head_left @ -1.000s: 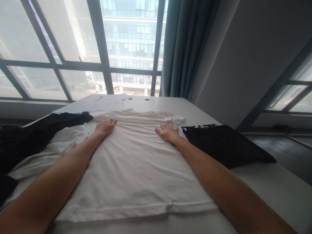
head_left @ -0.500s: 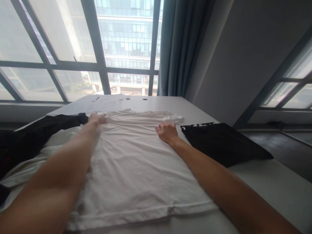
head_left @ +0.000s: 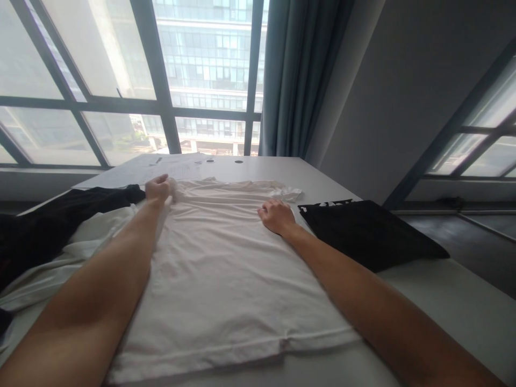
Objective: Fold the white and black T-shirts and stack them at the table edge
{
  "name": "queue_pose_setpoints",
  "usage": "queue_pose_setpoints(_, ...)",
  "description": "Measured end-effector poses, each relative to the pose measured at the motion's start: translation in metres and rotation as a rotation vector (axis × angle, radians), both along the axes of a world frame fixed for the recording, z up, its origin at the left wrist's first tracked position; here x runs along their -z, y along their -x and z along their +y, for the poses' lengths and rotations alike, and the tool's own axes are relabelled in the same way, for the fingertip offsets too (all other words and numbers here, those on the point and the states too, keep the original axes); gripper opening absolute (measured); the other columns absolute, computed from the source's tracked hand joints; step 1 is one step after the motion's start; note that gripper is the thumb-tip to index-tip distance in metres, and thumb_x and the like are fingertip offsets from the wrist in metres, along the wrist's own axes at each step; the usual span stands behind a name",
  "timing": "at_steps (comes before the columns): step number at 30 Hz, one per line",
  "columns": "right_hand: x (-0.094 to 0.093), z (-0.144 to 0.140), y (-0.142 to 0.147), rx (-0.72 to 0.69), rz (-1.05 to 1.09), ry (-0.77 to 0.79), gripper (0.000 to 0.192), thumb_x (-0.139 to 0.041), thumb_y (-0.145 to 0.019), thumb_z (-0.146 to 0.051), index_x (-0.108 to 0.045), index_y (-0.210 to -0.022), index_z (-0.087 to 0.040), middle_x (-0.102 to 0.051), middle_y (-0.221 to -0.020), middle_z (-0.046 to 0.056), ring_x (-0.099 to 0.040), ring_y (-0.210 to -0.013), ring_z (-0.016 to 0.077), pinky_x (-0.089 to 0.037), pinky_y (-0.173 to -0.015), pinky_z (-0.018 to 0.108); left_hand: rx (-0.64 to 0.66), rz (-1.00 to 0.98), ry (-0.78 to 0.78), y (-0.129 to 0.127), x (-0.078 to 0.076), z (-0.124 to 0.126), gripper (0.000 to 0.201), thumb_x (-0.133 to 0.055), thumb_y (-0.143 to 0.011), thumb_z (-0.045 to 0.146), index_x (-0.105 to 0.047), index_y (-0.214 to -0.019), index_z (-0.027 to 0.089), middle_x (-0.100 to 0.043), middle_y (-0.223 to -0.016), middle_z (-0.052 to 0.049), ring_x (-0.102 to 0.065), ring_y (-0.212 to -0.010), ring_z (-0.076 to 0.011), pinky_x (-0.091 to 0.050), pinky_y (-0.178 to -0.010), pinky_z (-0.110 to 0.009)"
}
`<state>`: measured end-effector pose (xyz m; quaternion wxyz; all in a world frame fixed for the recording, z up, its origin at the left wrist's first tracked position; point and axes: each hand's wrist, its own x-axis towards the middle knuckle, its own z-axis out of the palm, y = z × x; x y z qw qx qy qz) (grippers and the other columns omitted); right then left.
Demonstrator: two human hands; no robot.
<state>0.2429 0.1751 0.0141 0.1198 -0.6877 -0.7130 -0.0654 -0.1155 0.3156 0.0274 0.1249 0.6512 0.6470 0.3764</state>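
A white T-shirt (head_left: 226,269) lies spread on the white table, its hem toward me and its neck end at the far side. My left hand (head_left: 158,188) is closed at the shirt's far left corner, with sleeve cloth gathered in its fingers. On the upper right part of the shirt rests my right hand (head_left: 277,216), palm down, its fingers lightly bent and a little apart on the fabric. Soft creases run across the cloth between the two hands.
A folded black garment (head_left: 374,234) lies right of the shirt. To the left are a black cloth (head_left: 92,209) and a rumpled pale cloth (head_left: 92,236). Papers (head_left: 161,169) lie on the table's (head_left: 278,169) far end, near two round holes. Windows and a blue curtain (head_left: 290,80) stand behind.
My left hand has risen slightly and moved a little away from me, its fingers now closed on the sleeve. My right hand stays in nearly the same place.
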Motion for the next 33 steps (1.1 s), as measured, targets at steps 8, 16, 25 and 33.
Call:
queue_pose_setpoints(8, -0.002, -0.002, 0.000, -0.020, -0.001, 0.011, 0.039, -0.040, -0.098, -0.042, -0.066, -0.114, -0.018, -0.061, -0.126, 0.012, -0.051, -0.117, 0.0261, -0.038, -0.096, 0.033, 0.617, 0.093, 0.086, -0.113, -0.016, -0.025, 0.078, -0.062, -0.084, 0.042, -0.035, -0.152, 0.017, -0.041, -0.154, -0.011, -0.039, -0.141, -0.0256, -0.034, -0.114, -0.034)
queue_pose_setpoints(16, -0.001, 0.000, -0.001, -0.022, -0.022, 0.019, 0.040, -0.040, -0.098, -0.042, -0.065, -0.118, -0.018, -0.060, -0.129, 0.012, -0.050, -0.118, 0.0263, -0.038, -0.098, 0.034, 0.492, 0.564, 0.280, -0.102, -0.035, -0.036, 0.067, -0.055, -0.086, 0.052, -0.049, -0.145, 0.021, -0.052, -0.146, -0.011, -0.053, -0.129, -0.0292, -0.040, -0.108, -0.036)
queue_pose_setpoints(25, 0.001, 0.002, -0.001, -0.024, -0.013, 0.026, 0.042, -0.037, -0.098, -0.041, -0.063, -0.121, -0.018, -0.058, -0.132, 0.013, -0.049, -0.120, 0.0272, -0.036, -0.100, 0.035, 0.213, 0.678, 0.817, -0.045, -0.044, -0.106, 0.057, -0.077, -0.059, 0.060, -0.076, -0.094, 0.014, -0.074, -0.090, -0.021, -0.070, -0.079, -0.0338, -0.058, -0.067, -0.041)
queue_pose_setpoints(33, 0.001, -0.001, -0.002, -0.031, -0.002, -0.012, 0.038, -0.040, -0.096, -0.039, -0.065, -0.116, -0.019, -0.061, -0.127, 0.011, -0.051, -0.119, 0.0262, -0.038, -0.098, 0.035, 0.309, 0.538, 0.887, -0.028, -0.052, -0.172, 0.038, -0.083, -0.050, 0.048, -0.061, -0.058, 0.018, -0.068, -0.067, -0.012, -0.067, -0.067, -0.0251, -0.058, -0.061, -0.035)
